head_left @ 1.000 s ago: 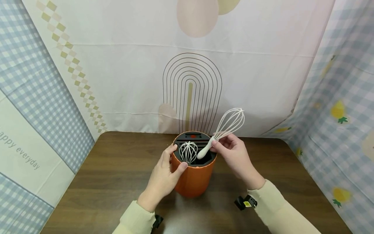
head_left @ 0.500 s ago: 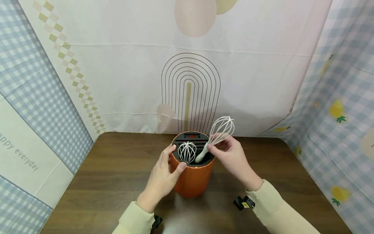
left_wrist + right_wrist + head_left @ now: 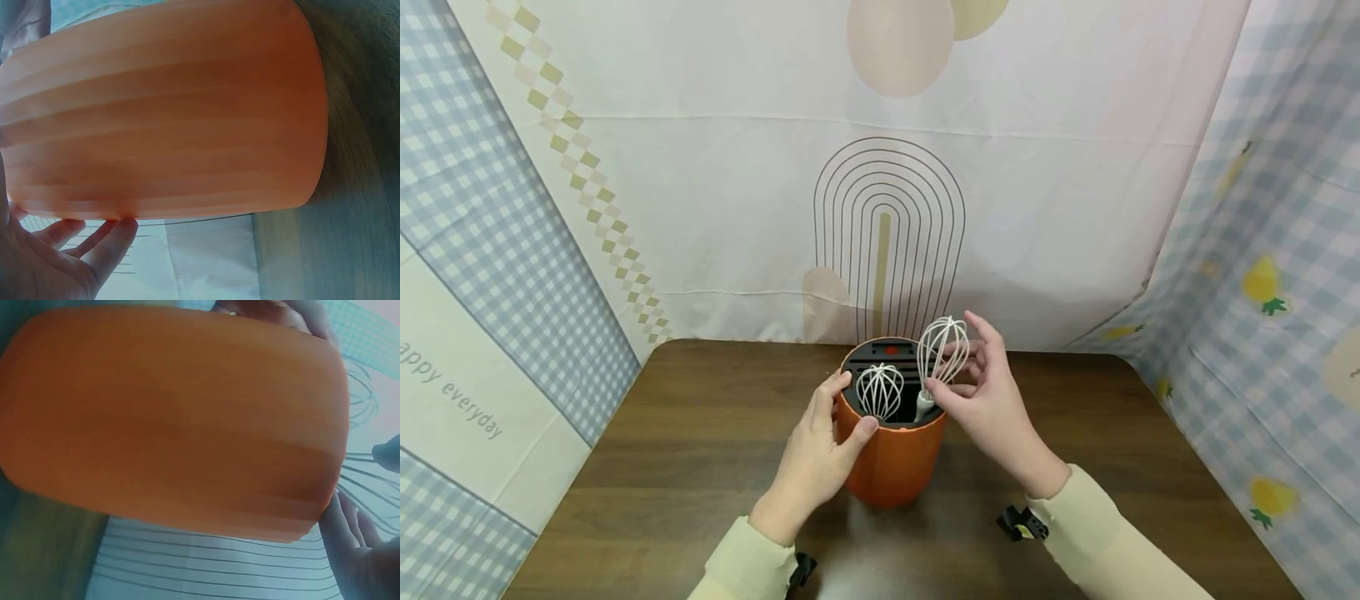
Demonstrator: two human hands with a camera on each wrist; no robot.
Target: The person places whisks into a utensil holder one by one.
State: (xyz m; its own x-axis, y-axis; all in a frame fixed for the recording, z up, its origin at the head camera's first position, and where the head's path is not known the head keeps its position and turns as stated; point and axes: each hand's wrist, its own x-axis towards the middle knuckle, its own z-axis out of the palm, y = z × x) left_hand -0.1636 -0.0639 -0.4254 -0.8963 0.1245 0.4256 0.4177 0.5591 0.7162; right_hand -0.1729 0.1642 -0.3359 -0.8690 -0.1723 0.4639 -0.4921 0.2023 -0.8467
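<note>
An orange ribbed utensil holder (image 3: pixel 895 467) with a black slotted top stands upright on the table. My left hand (image 3: pixel 816 462) grips its left side near the rim, thumb in front; in the left wrist view fingertips of that hand (image 3: pixel 69 256) press the orange wall (image 3: pixel 162 112). At the holder's right side my right hand (image 3: pixel 1000 408) holds a white whisk (image 3: pixel 923 406) by its wires between thumb and fingers. The whisk's handle end sits down in the opening, its lower part hidden. Another white whisk (image 3: pixel 880 392) stands in the holder to the left, wire head up.
The brown wooden table (image 3: pixel 700 442) ends at a white cloth backdrop (image 3: pixel 722 208) behind the holder. Blue checked cloth hangs at both sides. A red patch (image 3: pixel 891 351) shows in the back of the black top.
The right-hand whisk has tipped from leaning right to nearly upright and sunk handle-first into the holder. My right hand's fingers have shifted onto its wires. The left hand keeps its grip.
</note>
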